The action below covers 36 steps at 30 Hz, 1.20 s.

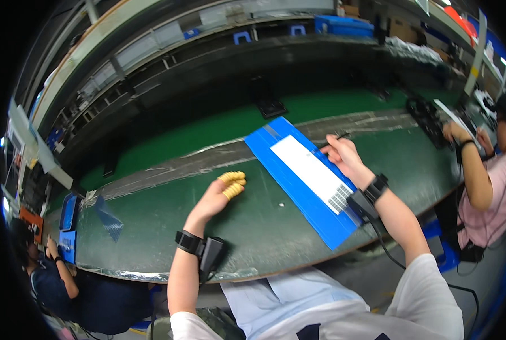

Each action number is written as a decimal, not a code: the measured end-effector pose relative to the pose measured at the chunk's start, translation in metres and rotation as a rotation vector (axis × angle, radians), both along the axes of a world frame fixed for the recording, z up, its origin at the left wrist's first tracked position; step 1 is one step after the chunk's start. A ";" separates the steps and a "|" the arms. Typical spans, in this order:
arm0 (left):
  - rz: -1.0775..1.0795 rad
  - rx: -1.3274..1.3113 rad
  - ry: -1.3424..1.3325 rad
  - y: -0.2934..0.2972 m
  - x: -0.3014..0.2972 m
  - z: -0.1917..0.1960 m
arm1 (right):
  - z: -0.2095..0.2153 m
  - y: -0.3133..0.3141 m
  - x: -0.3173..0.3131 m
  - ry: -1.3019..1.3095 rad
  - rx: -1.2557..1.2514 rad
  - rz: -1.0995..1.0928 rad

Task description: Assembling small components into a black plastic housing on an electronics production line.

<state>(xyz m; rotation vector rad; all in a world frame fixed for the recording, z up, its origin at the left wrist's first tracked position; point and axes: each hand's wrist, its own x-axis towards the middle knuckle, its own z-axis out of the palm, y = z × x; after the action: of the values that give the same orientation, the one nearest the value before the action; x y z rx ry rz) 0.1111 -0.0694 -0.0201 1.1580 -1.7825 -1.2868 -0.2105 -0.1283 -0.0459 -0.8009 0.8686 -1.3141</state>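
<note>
My left hand (216, 196) hovers over the green table, with ribbed yellow finger cots (232, 184) on its fingertips. Its fingers are loosely stretched and nothing shows in them. My right hand (345, 157) is closed in a pinch around a thin dark pen-like tool (342, 136); its exact kind is too small to make out. Beneath that hand lies a flat blue board (289, 190), set at a slant on the table. A long white sheet (304, 170) rests on the board, with a printed grid of small dark cells at its near end.
The green table (168, 226) borders a dark green conveyor belt (207, 133), where a black part (267, 99) lies. A blue patterned strip (110, 218) and a blue tray (69, 212) are at left. Co-workers sit at left (49, 283) and right (490, 192). Cables hang from my wrist devices.
</note>
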 end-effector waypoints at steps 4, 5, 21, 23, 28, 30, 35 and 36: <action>-0.051 -0.002 -0.033 0.000 0.001 -0.002 | 0.004 0.005 -0.001 0.051 0.011 -0.028; -0.038 0.009 -0.037 0.000 0.001 0.003 | 0.004 0.002 -0.002 0.029 -0.009 -0.005; 0.006 0.054 -0.052 -0.001 -0.002 0.009 | 0.008 -0.002 -0.002 0.089 0.000 0.009; 0.029 0.063 -0.034 0.001 -0.002 0.010 | 0.007 -0.002 0.000 0.094 -0.020 0.012; 0.137 0.170 0.031 -0.010 -0.012 0.017 | 0.003 0.001 -0.002 0.092 -0.056 -0.017; 0.128 0.062 -0.222 -0.024 -0.020 0.027 | 0.005 0.003 0.002 0.095 -0.051 -0.060; 0.256 -0.756 -0.621 -0.109 -0.028 0.021 | 0.011 0.003 0.012 0.107 -0.054 -0.137; 0.239 -0.794 -0.656 -0.132 -0.031 0.020 | 0.011 0.003 0.013 0.096 -0.041 -0.164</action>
<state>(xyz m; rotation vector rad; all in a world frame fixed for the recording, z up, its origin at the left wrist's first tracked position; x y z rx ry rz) 0.0801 -0.2012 0.0000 1.3070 -2.1962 0.0231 -0.1978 -0.1249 -0.0350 -0.8446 1.0028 -1.4505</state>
